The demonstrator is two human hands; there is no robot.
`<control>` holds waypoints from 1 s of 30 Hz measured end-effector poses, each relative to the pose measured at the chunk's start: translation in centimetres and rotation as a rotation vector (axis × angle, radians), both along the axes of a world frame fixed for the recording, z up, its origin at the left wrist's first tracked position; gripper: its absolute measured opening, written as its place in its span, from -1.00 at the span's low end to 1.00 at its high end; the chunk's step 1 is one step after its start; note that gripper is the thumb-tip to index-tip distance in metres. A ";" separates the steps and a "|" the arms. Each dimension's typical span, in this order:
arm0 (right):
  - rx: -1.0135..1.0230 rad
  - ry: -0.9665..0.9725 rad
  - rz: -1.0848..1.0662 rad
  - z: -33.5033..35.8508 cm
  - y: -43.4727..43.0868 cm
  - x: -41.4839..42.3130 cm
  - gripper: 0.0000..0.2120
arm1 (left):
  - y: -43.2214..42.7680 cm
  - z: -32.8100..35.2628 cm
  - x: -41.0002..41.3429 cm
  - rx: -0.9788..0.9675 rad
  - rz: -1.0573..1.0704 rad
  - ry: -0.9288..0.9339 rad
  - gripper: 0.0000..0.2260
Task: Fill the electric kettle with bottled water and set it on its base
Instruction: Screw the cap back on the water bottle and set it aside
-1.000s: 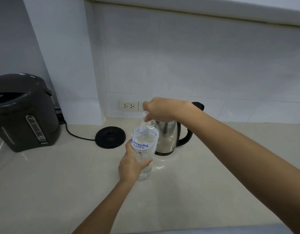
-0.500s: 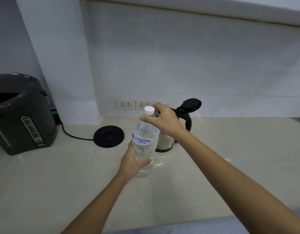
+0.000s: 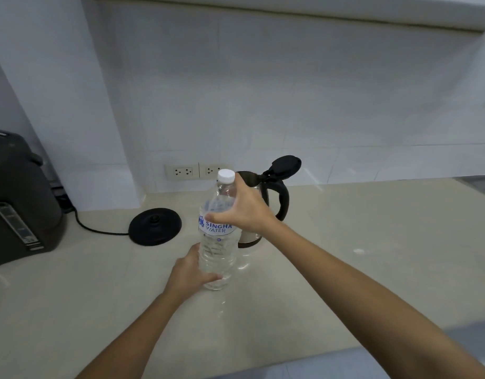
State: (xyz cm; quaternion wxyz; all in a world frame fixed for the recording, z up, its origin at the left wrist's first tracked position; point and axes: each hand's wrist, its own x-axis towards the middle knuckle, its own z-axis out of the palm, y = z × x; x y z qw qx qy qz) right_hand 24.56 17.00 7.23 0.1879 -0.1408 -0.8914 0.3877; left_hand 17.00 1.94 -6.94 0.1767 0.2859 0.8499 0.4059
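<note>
Standing capped on the counter (image 3: 345,283), the Singha water bottle (image 3: 218,242) is gripped low by the left hand (image 3: 190,272) and loosely at its shoulder by the right hand (image 3: 247,212); behind it the steel kettle (image 3: 266,198) waits lid-open, off its base (image 3: 154,226); uncapping, pouring and seating remain.

This is a home kitchen corner: a pale stone-look counter (image 3: 345,255) runs up against a white tiled wall (image 3: 290,105) with two wall sockets (image 3: 197,170) set just above it. A steel electric kettle (image 3: 266,192), its round black base (image 3: 155,226) and a dark hot-water dispenser (image 3: 20,198) stand on the counter.
</note>
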 end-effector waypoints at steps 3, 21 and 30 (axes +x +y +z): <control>0.035 0.030 0.019 1.4 3.1 1.3 -0.19 | 2.9 0.8 1.6 0.038 -0.004 0.014 -0.26; 0.123 0.039 -0.124 6.6 28.8 10.3 -0.28 | 31.6 5.1 10.5 0.123 -0.063 -0.005 -0.36; 0.097 0.002 -0.117 2.8 35.2 10.1 -0.51 | 38.9 2.8 11.9 0.018 0.020 -0.036 -0.39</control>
